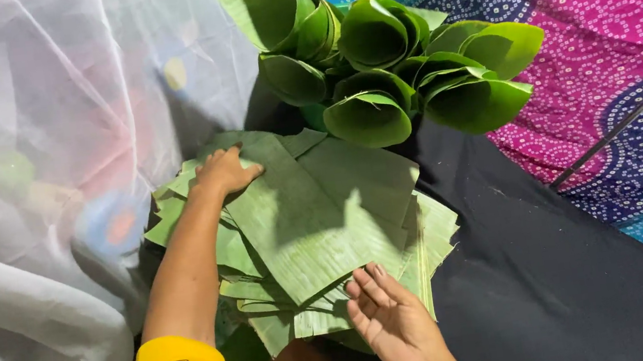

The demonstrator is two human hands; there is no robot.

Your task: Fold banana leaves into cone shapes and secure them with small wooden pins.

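Banana-leaf sheets (318, 214) lie stacked under the flat, unclenched left hand (227, 170); the right hand (389, 316), fingers loose, lifts the near edge. A sharp tug could split them along the grain.

One stack of flat banana-leaf sheets (317, 206), about nine rolled leaf cones (381, 65), two hands, one black rod (628, 119)
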